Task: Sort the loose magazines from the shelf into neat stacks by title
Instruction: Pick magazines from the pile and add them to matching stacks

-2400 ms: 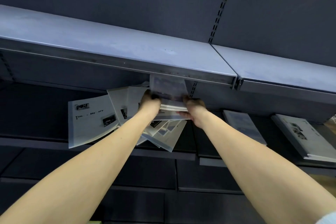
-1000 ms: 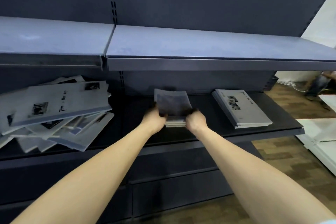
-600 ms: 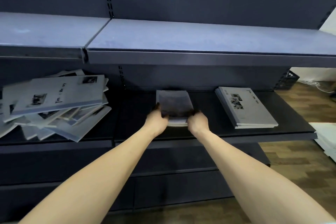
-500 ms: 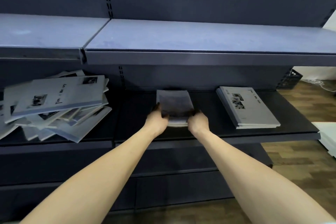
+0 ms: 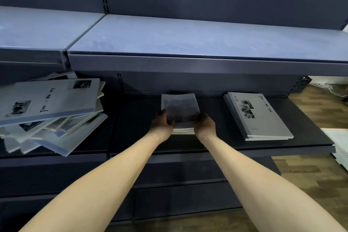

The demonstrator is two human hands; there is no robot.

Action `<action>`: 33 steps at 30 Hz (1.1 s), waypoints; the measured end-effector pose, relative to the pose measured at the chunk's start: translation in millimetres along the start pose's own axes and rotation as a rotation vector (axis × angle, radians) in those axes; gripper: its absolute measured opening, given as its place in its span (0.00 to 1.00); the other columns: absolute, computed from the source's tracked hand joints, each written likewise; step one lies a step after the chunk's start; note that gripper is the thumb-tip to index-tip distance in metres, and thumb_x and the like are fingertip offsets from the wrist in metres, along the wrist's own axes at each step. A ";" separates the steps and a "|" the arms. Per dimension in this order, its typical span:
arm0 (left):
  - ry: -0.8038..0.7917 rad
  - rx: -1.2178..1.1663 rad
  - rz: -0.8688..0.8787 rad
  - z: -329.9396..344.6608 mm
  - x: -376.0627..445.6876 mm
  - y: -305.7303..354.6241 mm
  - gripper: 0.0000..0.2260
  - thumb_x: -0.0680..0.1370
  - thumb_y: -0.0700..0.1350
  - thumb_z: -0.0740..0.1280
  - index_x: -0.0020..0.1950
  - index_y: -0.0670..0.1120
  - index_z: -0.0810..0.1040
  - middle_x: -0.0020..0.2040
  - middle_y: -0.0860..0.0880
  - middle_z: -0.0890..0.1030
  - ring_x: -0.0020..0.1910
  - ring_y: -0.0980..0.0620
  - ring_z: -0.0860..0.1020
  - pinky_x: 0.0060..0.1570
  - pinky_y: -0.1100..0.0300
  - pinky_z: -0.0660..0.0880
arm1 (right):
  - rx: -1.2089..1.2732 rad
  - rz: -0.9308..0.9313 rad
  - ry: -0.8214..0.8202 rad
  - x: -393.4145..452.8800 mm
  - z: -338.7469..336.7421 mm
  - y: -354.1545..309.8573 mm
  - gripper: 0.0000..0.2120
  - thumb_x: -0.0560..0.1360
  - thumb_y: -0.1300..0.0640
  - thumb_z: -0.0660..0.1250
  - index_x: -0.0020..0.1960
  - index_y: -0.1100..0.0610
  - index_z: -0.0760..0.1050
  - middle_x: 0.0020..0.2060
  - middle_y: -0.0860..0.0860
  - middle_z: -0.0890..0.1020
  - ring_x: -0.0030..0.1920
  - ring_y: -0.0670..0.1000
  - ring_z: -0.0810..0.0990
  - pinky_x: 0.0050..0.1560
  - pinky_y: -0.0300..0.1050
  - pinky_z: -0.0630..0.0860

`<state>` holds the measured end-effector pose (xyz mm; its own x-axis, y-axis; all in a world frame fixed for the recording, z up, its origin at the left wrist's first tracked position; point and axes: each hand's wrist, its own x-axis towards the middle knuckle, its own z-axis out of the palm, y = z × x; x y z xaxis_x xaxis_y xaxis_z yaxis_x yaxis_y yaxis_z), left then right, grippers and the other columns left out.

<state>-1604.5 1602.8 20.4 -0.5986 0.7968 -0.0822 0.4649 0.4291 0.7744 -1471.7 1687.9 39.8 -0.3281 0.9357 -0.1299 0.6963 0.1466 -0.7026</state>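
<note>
Between messy pile and neat stack, hands grip magazines.

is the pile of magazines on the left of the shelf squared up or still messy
Messy. The left pile is fanned out, copies at different angles with corners overhanging the shelf edge; the right stack lies squared.

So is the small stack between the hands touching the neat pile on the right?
Apart. The head view shows bare dark shelf between the small stack and the neat pile.
</note>
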 end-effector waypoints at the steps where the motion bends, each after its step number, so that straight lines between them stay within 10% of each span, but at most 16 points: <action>1: -0.002 0.007 -0.007 1.6 3.1 -0.2 0.18 0.81 0.45 0.61 0.72 0.51 0.67 0.64 0.47 0.74 0.61 0.47 0.75 0.56 0.56 0.73 | 0.013 0.010 0.009 2.7 1.1 -0.1 0.12 0.83 0.56 0.54 0.59 0.57 0.74 0.53 0.57 0.80 0.47 0.55 0.77 0.45 0.47 0.71; 11: 0.003 0.181 -0.084 23.8 21.1 -8.4 0.26 0.82 0.43 0.59 0.78 0.52 0.56 0.76 0.46 0.61 0.74 0.39 0.58 0.70 0.44 0.61 | -0.254 -0.032 0.085 20.5 19.6 12.6 0.15 0.83 0.56 0.54 0.62 0.58 0.77 0.64 0.59 0.75 0.66 0.61 0.69 0.66 0.52 0.69; 23: 0.060 -0.236 -0.041 44.4 15.6 -23.8 0.29 0.83 0.42 0.59 0.80 0.55 0.50 0.80 0.48 0.50 0.77 0.46 0.58 0.73 0.48 0.64 | 0.046 -0.068 0.160 34.7 51.1 39.6 0.21 0.85 0.47 0.48 0.65 0.55 0.76 0.62 0.54 0.79 0.63 0.57 0.73 0.64 0.51 0.64; 33: 0.014 -0.129 -0.050 35.1 15.8 -26.3 0.28 0.83 0.46 0.60 0.80 0.57 0.51 0.80 0.49 0.54 0.74 0.47 0.63 0.69 0.53 0.66 | 0.073 -0.083 0.161 43.2 59.9 50.2 0.32 0.80 0.33 0.44 0.65 0.52 0.76 0.62 0.53 0.79 0.64 0.56 0.74 0.64 0.51 0.64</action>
<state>-1603.3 1619.1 -23.2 -0.6284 0.7694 -0.1143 0.3470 0.4089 0.8440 -1489.2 1716.4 -43.0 -0.2718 0.9615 0.0399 0.6211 0.2070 -0.7559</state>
